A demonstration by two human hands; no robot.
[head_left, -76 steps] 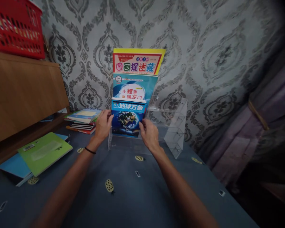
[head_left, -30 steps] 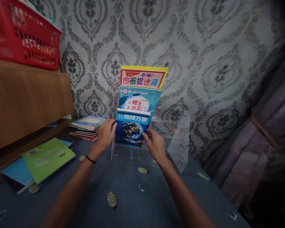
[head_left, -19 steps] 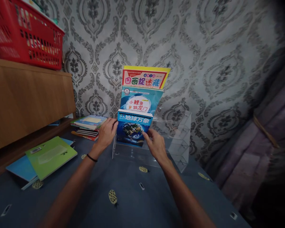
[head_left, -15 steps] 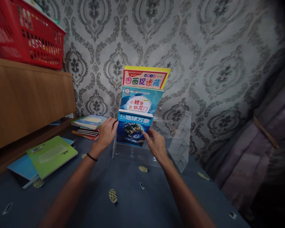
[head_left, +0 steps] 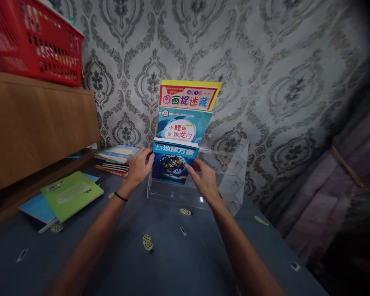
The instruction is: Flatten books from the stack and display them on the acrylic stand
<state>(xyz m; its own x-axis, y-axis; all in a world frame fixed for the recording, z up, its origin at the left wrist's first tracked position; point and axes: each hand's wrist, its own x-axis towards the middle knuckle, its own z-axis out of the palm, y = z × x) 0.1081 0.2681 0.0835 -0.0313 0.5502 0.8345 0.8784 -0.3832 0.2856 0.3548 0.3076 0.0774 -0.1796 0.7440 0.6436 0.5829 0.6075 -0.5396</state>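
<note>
A dark blue book with a globe on its cover [head_left: 171, 164] stands in the front tier of a clear tiered rack [head_left: 218, 181]. My left hand [head_left: 139, 165] grips its left edge, and my right hand [head_left: 204, 177] pinches its right edge, thumb on the cover. Behind it, one tier higher, is a light blue book [head_left: 185, 123]. At the back rises a yellow and red book [head_left: 188, 96]. All three lean at the rack's left side, their lower parts hidden by what stands in front.
On the left lie a green book [head_left: 72, 195] over a blue book [head_left: 37, 207], and a stack of books [head_left: 119, 154]. A red basket [head_left: 54, 53] sits on a wooden cabinet [head_left: 43, 127]. Patterned wallpaper is behind; a curtain [head_left: 329, 176] hangs at right.
My view has shifted slightly, so most things sit a little higher in the picture. Both hands remain at the globe book's sides, and it stays in the front tier.
</note>
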